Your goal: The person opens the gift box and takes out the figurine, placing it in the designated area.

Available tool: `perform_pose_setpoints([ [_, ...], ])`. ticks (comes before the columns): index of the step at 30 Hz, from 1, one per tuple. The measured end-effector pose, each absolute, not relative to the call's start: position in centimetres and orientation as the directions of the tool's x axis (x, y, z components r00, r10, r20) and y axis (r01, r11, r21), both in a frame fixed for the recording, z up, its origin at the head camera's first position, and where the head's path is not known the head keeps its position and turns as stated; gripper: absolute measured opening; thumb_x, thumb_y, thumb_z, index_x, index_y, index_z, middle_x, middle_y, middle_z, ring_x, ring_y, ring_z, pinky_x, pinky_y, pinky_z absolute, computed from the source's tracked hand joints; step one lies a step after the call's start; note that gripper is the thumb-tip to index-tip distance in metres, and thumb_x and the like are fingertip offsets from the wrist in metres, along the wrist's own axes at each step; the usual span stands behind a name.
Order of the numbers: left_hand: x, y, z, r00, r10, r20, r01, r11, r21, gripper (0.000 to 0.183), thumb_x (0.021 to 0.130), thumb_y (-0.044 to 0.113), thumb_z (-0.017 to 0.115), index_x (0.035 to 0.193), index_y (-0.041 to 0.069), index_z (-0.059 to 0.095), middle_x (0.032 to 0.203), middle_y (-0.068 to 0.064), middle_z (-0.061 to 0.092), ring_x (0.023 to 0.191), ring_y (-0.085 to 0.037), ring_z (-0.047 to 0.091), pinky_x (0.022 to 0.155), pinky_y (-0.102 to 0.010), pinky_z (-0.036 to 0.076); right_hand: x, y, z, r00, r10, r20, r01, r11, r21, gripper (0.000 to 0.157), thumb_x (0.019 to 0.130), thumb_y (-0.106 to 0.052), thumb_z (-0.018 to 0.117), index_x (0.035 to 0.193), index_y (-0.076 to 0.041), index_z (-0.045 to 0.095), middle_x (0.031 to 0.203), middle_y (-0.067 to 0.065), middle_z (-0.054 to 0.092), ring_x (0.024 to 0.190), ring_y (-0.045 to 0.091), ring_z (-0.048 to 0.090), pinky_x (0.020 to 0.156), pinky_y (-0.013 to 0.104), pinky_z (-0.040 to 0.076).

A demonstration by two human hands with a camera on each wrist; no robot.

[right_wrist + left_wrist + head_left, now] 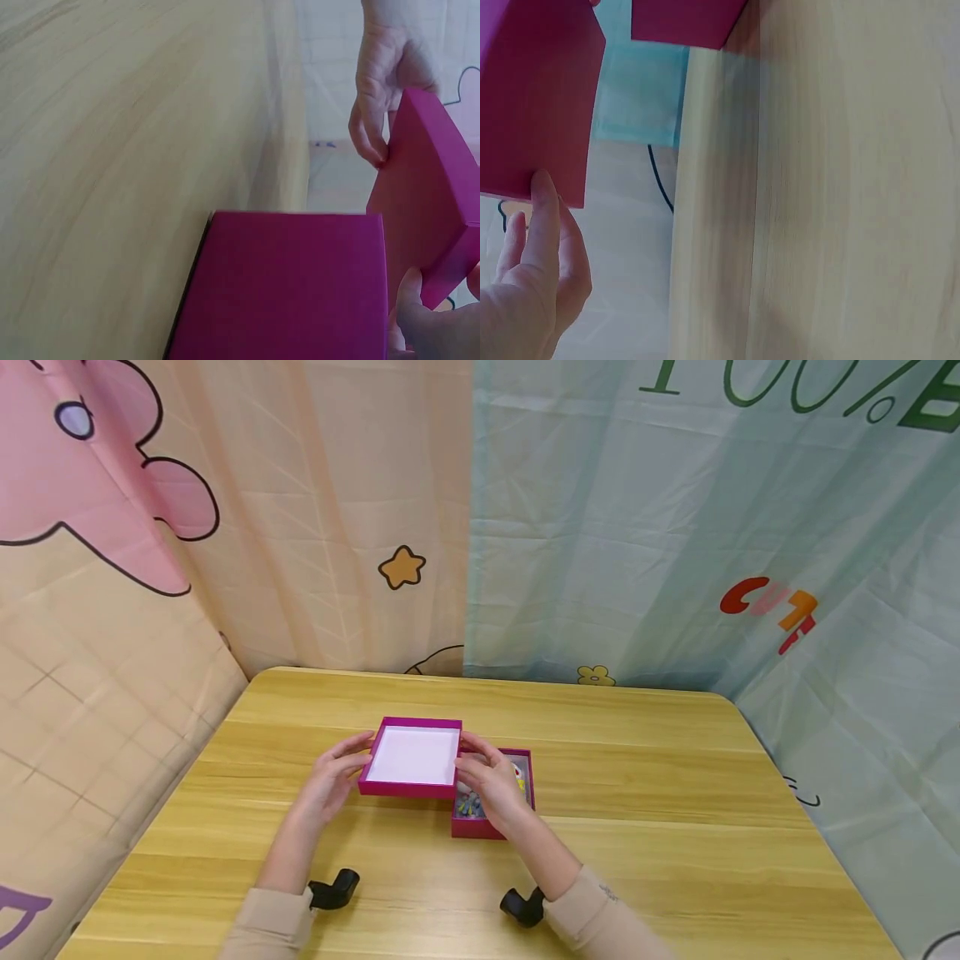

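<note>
A magenta box lid (415,756), its white inside turned up, is held above the table between both hands. My left hand (335,781) grips its left edge, fingertips on the underside in the left wrist view, where the lid (540,105) looks dark magenta. On the opposite edge, my right hand (491,785) pinches the lid near the corner. Beneath the right hand stands the open magenta box (480,829), with small colourful pieces (470,804) inside. Hand and lid hide part of these contents. The right wrist view shows the box's plain outer wall (285,285) beside the raised lid (420,172).
The box stands on a wood-grain table (675,827). Printed curtains (600,527) hang behind the table and at both sides. Black curved pieces stick out at the left cuff (335,890) and the right cuff (522,907).
</note>
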State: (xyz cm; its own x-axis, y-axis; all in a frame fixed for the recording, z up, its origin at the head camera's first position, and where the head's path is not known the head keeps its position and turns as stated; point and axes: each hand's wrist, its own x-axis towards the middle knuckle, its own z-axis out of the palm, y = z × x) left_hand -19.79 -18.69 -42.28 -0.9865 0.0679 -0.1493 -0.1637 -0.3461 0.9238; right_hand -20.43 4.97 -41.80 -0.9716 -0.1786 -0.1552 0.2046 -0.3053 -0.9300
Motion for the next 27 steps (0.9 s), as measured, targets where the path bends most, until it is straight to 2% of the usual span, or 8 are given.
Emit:
perform_pose_setpoints([
  [5, -19.8, -19.9, -42.5, -0.984, 0.082, -0.156, -0.175, -0.347, 0.922, 0.033, 0.087, -0.002, 0.049, 0.102, 0.022, 0.065, 0.104, 0.009, 0.059, 0.092, -0.009, 0.057, 0.08, -0.02, 0.049, -20.4, 3.6, -41.9, -0.968, -0.177, -0.179, 0.228, -0.313, -0.922, 0.047, 0.086, -0.001, 0.058, 0.132, -0.004, 0.047, 0.126, 0.013, 0.045, 0.098, 0.018, 0.049, 0.086, 0.024, 0.05],
  [9, -19.7, -20.9, -42.7, -0.983, 0.073, -0.169, -0.184, -0.338, 0.923, 0.034, 0.087, -0.002, 0.049, 0.099, 0.026, 0.066, 0.104, 0.011, 0.058, 0.092, -0.008, 0.056, 0.08, -0.019, 0.048, -20.5, 2.4, -42.0, -0.97, -0.17, -0.177, 0.223, -0.315, -0.923, 0.047, 0.085, 0.002, 0.058, 0.131, -0.004, 0.048, 0.127, 0.014, 0.045, 0.099, 0.019, 0.05, 0.088, 0.027, 0.049],
  [17, -19.5, -22.5, -43.2, -0.983, 0.06, -0.174, -0.184, -0.315, 0.931, 0.035, 0.088, 0.001, 0.051, 0.114, 0.021, 0.064, 0.107, 0.015, 0.056, 0.094, -0.005, 0.056, 0.082, -0.017, 0.047, -20.4, 0.1, -42.7, -0.981, -0.125, -0.146, 0.177, -0.28, -0.944, 0.046, 0.083, 0.006, 0.056, 0.129, -0.001, 0.05, 0.127, 0.015, 0.048, 0.105, 0.023, 0.05, 0.089, 0.032, 0.049],
  [27, -19.3, -24.3, -44.3, -0.976, 0.054, -0.21, -0.217, -0.279, 0.936, 0.037, 0.088, 0.0, 0.051, 0.114, 0.023, 0.063, 0.105, 0.015, 0.055, 0.092, -0.005, 0.056, 0.081, -0.016, 0.048, -20.0, -2.0, -44.1, -0.99, -0.092, -0.103, 0.123, -0.244, -0.962, 0.046, 0.081, 0.007, 0.055, 0.127, 0.001, 0.051, 0.125, 0.016, 0.05, 0.109, 0.029, 0.048, 0.084, 0.027, 0.049],
])
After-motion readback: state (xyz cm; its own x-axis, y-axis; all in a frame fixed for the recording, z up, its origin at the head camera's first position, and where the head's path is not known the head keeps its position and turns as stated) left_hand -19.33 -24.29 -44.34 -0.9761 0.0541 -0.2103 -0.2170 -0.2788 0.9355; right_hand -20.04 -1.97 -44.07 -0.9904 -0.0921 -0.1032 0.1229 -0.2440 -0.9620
